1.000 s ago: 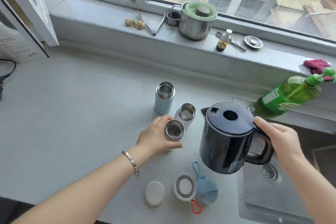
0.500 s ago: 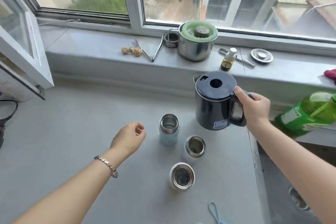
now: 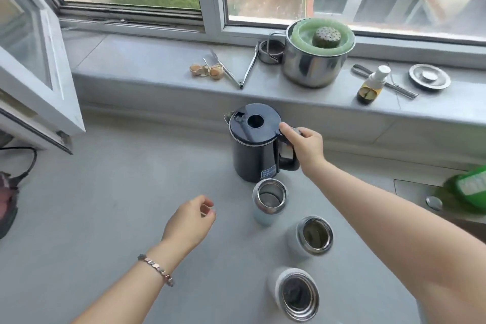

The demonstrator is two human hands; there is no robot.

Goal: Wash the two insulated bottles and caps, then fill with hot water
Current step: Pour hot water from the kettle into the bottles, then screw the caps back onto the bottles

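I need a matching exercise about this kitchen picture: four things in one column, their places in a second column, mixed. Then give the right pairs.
1. dark electric kettle
2. steel pot with pale green lid
3. open light blue insulated bottle
4. green plastic bottle

A. on the windowsill
B. at the picture's right edge
C. handle gripped by the right hand
D. on the counter, just in front of the kettle

Pairs: 1-C, 2-A, 3-D, 4-B

- green bottle (image 3: 469,187): blurred, cut off by the right edge
- dark object (image 3: 6,202) at the left edge: cut off, kind unclear
- kettle (image 3: 252,150): label print too small to read
- right hand (image 3: 306,148): curled fingers mostly hidden behind the kettle handle
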